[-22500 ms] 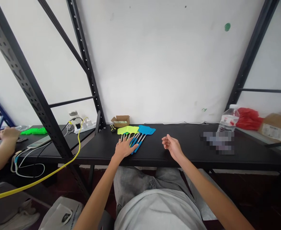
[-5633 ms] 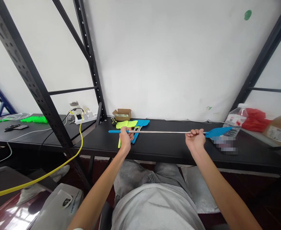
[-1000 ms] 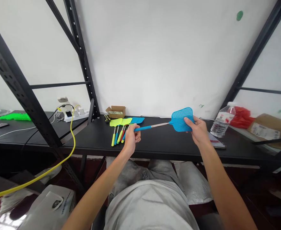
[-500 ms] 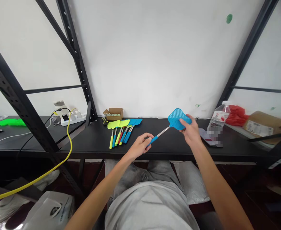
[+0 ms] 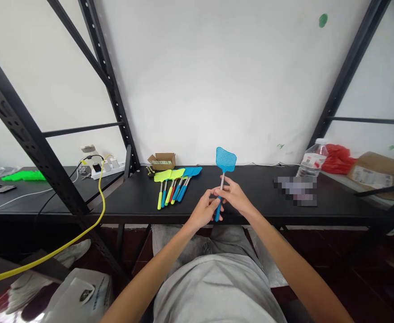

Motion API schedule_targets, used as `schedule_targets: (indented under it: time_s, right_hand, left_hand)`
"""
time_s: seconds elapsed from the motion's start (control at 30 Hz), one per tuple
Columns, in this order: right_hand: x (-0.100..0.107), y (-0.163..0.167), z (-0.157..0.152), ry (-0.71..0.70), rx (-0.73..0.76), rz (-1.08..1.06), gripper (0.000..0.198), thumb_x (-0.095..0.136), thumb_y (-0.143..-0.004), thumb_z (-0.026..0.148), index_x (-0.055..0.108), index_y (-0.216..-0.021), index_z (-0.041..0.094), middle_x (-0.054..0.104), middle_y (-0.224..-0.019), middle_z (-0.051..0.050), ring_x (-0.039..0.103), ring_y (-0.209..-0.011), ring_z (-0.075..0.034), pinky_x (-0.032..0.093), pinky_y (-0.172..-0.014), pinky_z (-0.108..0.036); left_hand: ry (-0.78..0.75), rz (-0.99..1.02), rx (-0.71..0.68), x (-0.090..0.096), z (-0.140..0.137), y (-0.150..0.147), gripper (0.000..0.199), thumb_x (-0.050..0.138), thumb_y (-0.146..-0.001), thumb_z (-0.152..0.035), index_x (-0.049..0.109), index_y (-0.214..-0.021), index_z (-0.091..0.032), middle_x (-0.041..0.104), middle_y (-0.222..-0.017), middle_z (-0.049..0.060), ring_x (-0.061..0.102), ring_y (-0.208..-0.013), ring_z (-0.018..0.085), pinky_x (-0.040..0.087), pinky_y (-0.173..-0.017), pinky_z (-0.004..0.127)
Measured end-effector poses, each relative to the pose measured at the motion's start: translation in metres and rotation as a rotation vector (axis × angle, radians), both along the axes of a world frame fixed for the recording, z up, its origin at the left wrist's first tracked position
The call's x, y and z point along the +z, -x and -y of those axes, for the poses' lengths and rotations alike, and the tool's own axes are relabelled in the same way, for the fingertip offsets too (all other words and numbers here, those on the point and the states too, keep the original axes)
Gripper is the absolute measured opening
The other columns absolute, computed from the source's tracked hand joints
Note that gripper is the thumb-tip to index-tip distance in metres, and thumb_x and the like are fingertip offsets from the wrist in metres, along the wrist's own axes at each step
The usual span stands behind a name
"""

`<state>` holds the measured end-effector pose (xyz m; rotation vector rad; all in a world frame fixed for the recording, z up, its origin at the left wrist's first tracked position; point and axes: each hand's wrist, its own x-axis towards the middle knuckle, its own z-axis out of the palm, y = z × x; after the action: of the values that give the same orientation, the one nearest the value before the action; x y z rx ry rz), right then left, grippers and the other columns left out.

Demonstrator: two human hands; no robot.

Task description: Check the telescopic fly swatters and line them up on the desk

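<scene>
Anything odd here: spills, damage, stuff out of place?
No spill shows, and the held blue fly swatter looks undamaged. Oddly, blocky pixels hide something by the water bottle, and a green blotch on the white wall, upper right, looks like a stray stain.

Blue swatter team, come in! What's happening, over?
Left hand, right hand: both holding blue swatter. Mesh head above hands. Other swatters lie left, out of the way.

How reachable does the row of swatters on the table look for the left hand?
Probably yes: nothing visible stands between the left hand and the row of swatters, though that hand holds the blue swatter and might need to release it.
</scene>
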<state>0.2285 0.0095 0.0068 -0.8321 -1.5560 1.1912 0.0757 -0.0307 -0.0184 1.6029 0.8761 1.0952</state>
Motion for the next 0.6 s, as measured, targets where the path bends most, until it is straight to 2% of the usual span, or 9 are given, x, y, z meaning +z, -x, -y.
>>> schedule_targets:
  time_s: [0.13, 0.23, 0.4, 0.47, 0.6]
  right_hand:
    - [-0.002, -0.019, -0.017, -0.026, -0.073, 0.1, 0.069, 0.07, -0.078, 0.035, 0.048, -0.14, 0.015, 0.075, -0.093, -0.008, 0.067, -0.066, -0.017, 0.053, -0.053, -0.026]
    - [-0.003, -0.047, -0.036, -0.112, -0.28, 0.226, 0.05, 0.07, -0.076, 0.033, 0.065, -0.122, 0.014, 0.075, -0.09, -0.008, 0.069, -0.064, -0.018, 0.056, -0.06, -0.03]
    - [-0.008, -0.097, -0.058, -0.133, -0.586, 0.565, 0.035, 0.064, -0.08, 0.028, 0.072, -0.11, 0.013, 0.076, -0.092, -0.011, 0.073, -0.069, -0.021, 0.055, -0.077, -0.033]
    - [-0.012, -0.112, -0.064, -0.137, -0.641, 0.688, 0.032, 0.062, -0.081, 0.029, 0.073, -0.108, 0.014, 0.076, -0.093, -0.011, 0.073, -0.079, -0.023, 0.053, -0.083, -0.034]
    - [-0.023, -0.128, -0.073, -0.147, -0.691, 0.84, 0.031, 0.06, -0.083, 0.029, 0.073, -0.108, 0.015, 0.076, -0.1, -0.012, 0.07, -0.1, -0.028, 0.05, -0.087, -0.035]
  left_hand:
    - [-0.092, -0.163, 0.067, 0.003, 0.0, 0.006, 0.029, 0.053, -0.09, -0.038, 0.052, -0.113, -0.02, 0.067, -0.088, 0.003, 0.066, -0.062, 0.012, 0.044, -0.05, 0.02]
    - [-0.265, -0.353, 0.186, 0.008, -0.002, 0.015, 0.021, 0.05, -0.091, -0.031, 0.06, -0.107, -0.021, 0.067, -0.087, 0.002, 0.065, -0.069, 0.014, 0.049, -0.065, 0.025]
    - [-0.516, -0.726, 0.497, 0.018, -0.01, 0.041, 0.021, 0.05, -0.089, -0.024, 0.065, -0.104, -0.021, 0.068, -0.101, 0.005, 0.062, -0.095, 0.021, 0.046, -0.086, 0.033]
    - [-0.53, -0.893, 0.618, 0.02, -0.014, 0.054, 0.023, 0.052, -0.088, -0.025, 0.066, -0.106, -0.021, 0.066, -0.109, 0.007, 0.06, -0.103, 0.025, 0.043, -0.092, 0.038]
    - [-0.411, -1.144, 0.78, 0.018, -0.021, 0.077, 0.027, 0.052, -0.088, -0.028, 0.067, -0.11, -0.021, 0.063, -0.119, 0.01, 0.055, -0.111, 0.03, 0.041, -0.093, 0.042]
